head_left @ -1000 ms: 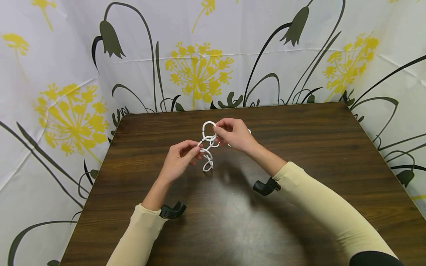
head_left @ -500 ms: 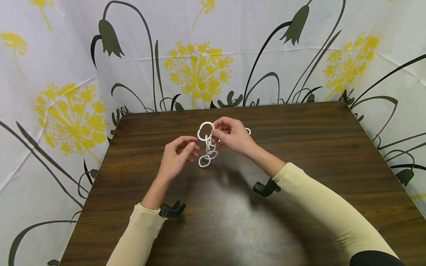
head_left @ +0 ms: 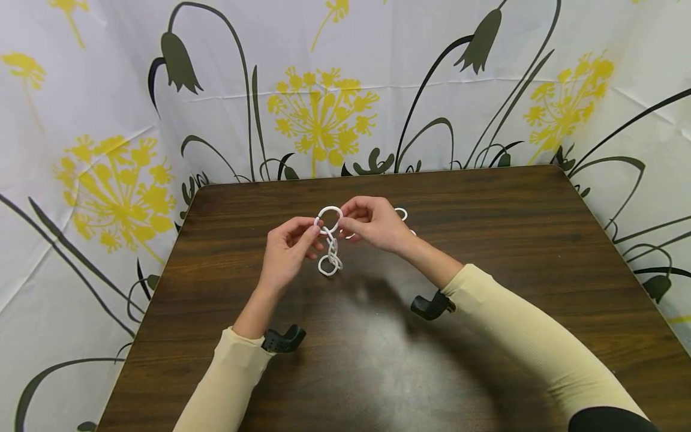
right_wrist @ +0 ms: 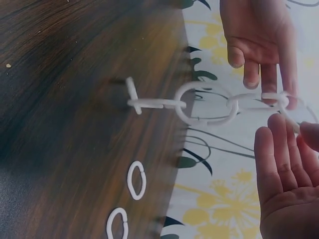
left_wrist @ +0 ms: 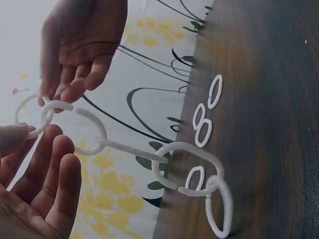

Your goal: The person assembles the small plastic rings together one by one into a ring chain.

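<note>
A chain of several white plastic C-shaped links (left_wrist: 132,150) hangs from the two hands, its lower end close over the tabletop. My left hand (head_left: 285,255) pinches the left side of the top link (head_left: 329,208) between thumb and index finger. On the other side of that link, the thumb and fingers of my right hand (head_left: 378,225) hold its right edge. In the left wrist view, the remaining fingers of the left hand are spread beside the second link. Small gaps show in some links.
Loose white links lie on the dark wood table (head_left: 459,348) behind the right hand, one of them a link (head_left: 400,211) near the far side. A flower-printed curtain (head_left: 324,48) rises just past the table's far edge. Each wrist carries a black camera mount (head_left: 283,339).
The left hand let go of a link lower in the chain, drew back, then came in to pinch the top link. The right hand lowered slightly, and the chain straightened downward.
</note>
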Available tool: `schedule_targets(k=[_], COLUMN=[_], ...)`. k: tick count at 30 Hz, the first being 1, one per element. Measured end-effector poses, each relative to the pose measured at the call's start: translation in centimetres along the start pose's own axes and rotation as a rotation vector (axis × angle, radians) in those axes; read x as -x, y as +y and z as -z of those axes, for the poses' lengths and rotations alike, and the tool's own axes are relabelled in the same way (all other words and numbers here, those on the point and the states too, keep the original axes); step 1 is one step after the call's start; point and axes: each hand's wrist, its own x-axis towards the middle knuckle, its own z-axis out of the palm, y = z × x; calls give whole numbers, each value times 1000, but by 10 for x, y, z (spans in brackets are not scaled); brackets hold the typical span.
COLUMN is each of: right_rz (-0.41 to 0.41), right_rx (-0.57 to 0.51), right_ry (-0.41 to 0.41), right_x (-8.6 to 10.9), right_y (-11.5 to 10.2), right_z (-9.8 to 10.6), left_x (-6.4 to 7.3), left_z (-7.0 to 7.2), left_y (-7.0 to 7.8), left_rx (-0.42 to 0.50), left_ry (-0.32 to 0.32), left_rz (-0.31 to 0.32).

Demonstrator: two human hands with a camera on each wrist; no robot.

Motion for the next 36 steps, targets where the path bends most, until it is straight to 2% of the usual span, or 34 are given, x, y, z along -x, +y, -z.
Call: schedule_targets(k=[3, 7, 10, 13, 17, 22, 28, 36], right_rz=[-4, -22, -24, -41, -91, -82, -70, -101], right_rx=[3, 78, 304, 591, 892, 1159, 1270, 1267], right_ry=[-8, 22, 55, 63, 14, -67, -110, -105], right_x=[0, 0, 0, 3, 10, 19, 24, 28], right_y=[1, 7, 18, 34, 55, 75, 88, 93], right_z=[5, 21, 39, 56, 71, 79, 82, 83], left_x=[0, -1, -2, -1, -1, 0, 1, 1], left_z=[0, 1, 2, 2, 2, 2, 3, 2], left_y=[1, 1, 0, 0, 0, -1, -2, -1], left_rx=[5, -2, -12, -11, -12, -30, -44, -35], left_ry=[12, 15, 13, 10, 0, -12, -17, -29], left_rz=[0, 5, 4, 8, 16, 19, 28, 29])
